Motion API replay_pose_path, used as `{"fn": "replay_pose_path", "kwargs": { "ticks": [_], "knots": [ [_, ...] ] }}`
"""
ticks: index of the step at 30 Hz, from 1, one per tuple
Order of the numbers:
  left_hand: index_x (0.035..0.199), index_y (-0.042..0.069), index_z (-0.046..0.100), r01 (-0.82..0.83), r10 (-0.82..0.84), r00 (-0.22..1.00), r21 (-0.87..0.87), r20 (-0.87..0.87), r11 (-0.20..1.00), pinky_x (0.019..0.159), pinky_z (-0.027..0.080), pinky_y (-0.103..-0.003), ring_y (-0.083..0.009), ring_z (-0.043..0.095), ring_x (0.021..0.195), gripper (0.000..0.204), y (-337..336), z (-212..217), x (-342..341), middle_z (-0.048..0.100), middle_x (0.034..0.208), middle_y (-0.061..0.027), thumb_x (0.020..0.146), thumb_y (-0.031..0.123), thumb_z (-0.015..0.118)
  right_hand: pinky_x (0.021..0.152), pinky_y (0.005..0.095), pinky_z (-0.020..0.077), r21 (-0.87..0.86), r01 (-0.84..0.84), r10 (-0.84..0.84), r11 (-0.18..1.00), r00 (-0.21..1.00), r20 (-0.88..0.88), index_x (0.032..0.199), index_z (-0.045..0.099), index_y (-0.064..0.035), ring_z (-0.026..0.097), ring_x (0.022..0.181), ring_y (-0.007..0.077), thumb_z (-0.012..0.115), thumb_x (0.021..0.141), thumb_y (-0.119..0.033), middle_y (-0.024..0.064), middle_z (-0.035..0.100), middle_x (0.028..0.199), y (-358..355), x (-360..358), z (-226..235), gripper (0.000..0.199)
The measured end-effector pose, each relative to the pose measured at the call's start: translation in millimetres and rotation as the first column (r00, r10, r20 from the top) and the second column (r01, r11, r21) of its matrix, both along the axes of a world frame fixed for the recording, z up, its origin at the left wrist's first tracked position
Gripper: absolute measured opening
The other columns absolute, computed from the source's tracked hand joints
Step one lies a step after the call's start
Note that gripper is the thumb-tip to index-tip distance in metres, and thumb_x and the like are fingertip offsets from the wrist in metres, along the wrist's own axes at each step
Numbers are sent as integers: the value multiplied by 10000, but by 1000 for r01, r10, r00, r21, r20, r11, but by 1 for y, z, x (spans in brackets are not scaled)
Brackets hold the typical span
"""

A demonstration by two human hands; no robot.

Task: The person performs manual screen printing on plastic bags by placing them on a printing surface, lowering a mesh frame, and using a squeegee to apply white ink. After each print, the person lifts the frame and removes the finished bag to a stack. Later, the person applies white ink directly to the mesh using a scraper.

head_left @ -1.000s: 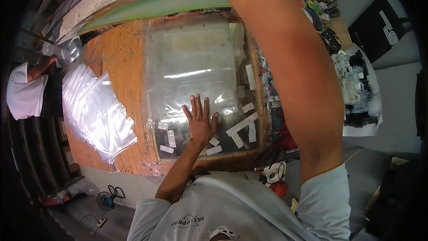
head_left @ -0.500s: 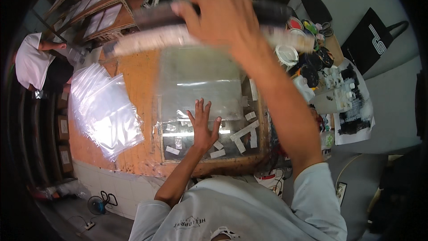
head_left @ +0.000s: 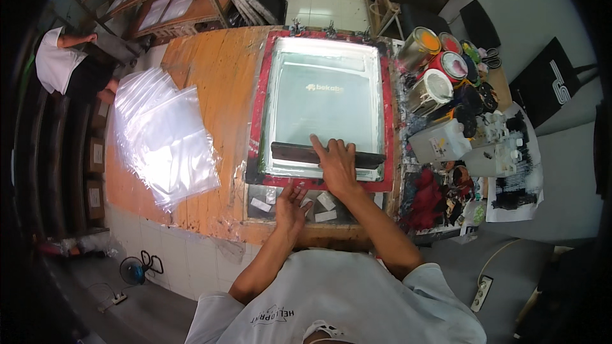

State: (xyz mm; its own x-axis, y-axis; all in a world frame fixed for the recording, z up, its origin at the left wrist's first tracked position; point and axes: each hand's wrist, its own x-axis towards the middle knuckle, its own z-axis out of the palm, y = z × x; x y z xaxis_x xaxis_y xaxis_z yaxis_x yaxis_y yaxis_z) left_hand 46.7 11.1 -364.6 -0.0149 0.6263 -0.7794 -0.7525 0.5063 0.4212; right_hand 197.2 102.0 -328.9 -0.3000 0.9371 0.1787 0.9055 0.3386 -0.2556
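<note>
A screen printing frame (head_left: 257, 99) with a red border lies flat on the table before me, its pale mesh showing a small light print. My right hand (head_left: 339, 169) grips a dark, long squeegee (head_left: 293, 153) that stands across the near end of the mesh. At the frame's near edge is my left hand (head_left: 292, 209), its fingertips curled on the border and its thumb off to the side. Beneath that edge, a dark board (head_left: 278, 211) shows with several pale tape pieces (head_left: 326, 215) on it. What lies under the mesh is hidden.
Clear plastic bags (head_left: 169, 143) lie fanned on the wooden table (head_left: 220, 76) at left. Ink tins (head_left: 433, 92), white plastic bottles (head_left: 440, 140) and ink-stained paper (head_left: 513, 172) crowd the right. Far left stands another person (head_left: 60, 67) by shelving (head_left: 185, 0).
The raised, blurred frame has come down flat over the plastic sheet. My right hand has come from its far side to the squeegee; my left has moved from the sheet to the near edge.
</note>
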Motion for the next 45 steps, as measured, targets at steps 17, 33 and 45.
{"fn": "replay_pose_path", "kwargs": {
  "ticks": [17,33,45],
  "knots": [
    [1321,91,557,37,-45,994,-75,-103,996,1011,413,-535,-278,470,1260,480,-3,-6,1,508,1314,-90,951,373,675,970,591,346,242,0,-6,970,1000,25,1389,563,-192,564,965,258,606,861,19,69,563,942,176,16,-49,570],
    [1002,136,574,-27,27,996,2,-80,1000,910,501,-478,-205,633,943,232,2,25,-5,644,984,-33,922,247,762,897,511,372,-225,-129,127,966,992,-22,1508,468,-185,573,1031,336,758,823,-69,139,605,1056,86,26,31,753],
    [1178,-22,606,40,51,991,648,-120,761,964,534,-394,-203,673,1013,292,77,159,-11,699,1101,-109,914,69,691,807,473,382,359,-40,24,932,999,48,1401,591,-110,524,855,281,724,885,-408,94,528,889,35,14,184,610]
  ]
}}
